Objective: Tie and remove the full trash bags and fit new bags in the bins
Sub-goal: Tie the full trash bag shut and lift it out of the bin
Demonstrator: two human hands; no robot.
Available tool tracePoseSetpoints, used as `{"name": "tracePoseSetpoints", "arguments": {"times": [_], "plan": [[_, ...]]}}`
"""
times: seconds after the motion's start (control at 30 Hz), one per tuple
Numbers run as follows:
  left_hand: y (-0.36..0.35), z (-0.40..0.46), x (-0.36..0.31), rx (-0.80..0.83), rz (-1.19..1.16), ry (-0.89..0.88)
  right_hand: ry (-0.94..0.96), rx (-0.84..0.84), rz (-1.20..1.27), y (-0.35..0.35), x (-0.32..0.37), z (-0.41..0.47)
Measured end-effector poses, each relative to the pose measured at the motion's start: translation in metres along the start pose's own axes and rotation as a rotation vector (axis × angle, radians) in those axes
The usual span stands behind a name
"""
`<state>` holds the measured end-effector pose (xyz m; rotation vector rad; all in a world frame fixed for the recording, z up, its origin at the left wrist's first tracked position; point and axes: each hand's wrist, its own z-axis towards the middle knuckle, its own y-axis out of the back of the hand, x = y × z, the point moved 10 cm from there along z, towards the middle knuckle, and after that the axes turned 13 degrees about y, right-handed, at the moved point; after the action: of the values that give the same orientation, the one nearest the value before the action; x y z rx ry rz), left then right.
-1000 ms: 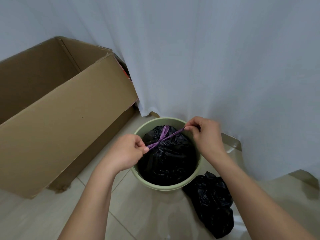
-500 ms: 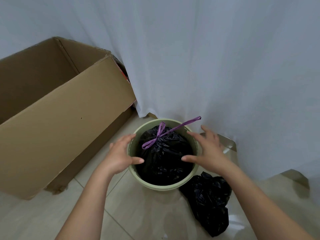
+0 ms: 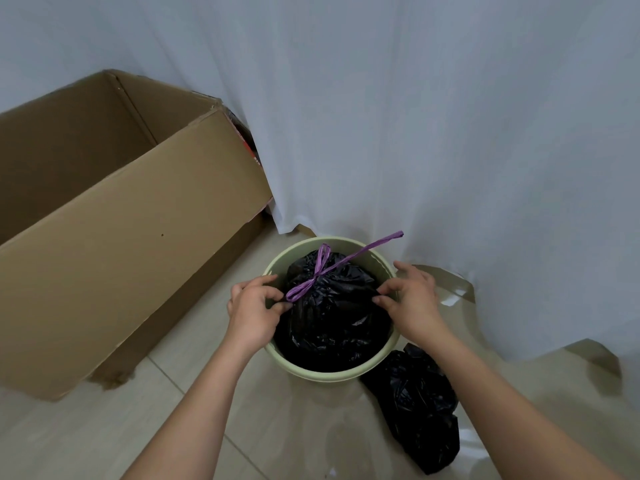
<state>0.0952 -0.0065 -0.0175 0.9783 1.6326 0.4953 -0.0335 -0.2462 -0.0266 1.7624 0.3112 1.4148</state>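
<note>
A black trash bag [image 3: 332,317], tied at the neck with a purple string [image 3: 320,271], sits inside the green bin [image 3: 311,370] on the floor. The left hand [image 3: 252,313] and the right hand [image 3: 410,303] each pinch the bag's plastic at opposite sides of its top. A second black bag [image 3: 420,410] lies just beside the bin.

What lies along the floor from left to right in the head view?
cardboard box → left hand → green bin holding the tied black bag → right hand → white curtain

Black trash bag [image 3: 332,317] tied with purple string [image 3: 322,271], pale green bin [image 3: 311,374], brown cardboard box [image 3: 138,244].
</note>
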Motion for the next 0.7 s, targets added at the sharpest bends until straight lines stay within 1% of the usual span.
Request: {"name": "tracePoseSetpoints", "arguments": {"times": [0.07,0.13,0.27,0.4,0.53,0.6,0.7], "plan": [[0.001,0.001,-0.001,0.04,-0.094,0.04,-0.02,-0.04,0.068,0.007,-0.001,0.001],[0.003,0.003,0.001,0.079,-0.267,0.099,-0.029,-0.088,0.158,0.015,-0.001,0.002],[0.015,0.001,-0.003,0.083,-0.498,0.168,0.034,-0.17,0.318,0.027,0.01,0.007],[0.024,-0.004,-0.016,0.119,-0.732,0.187,0.021,-0.186,0.576,0.027,0.014,0.013],[0.019,-0.012,-0.027,0.237,-1.04,0.26,0.033,-0.187,0.852,0.027,0.025,0.016],[0.019,-0.014,-0.032,0.267,-1.101,0.281,0.043,-0.187,0.906,0.03,0.031,0.016],[0.023,-0.012,-0.038,0.262,-1.102,0.27,0.043,-0.209,0.961,0.035,0.032,0.018]]}}
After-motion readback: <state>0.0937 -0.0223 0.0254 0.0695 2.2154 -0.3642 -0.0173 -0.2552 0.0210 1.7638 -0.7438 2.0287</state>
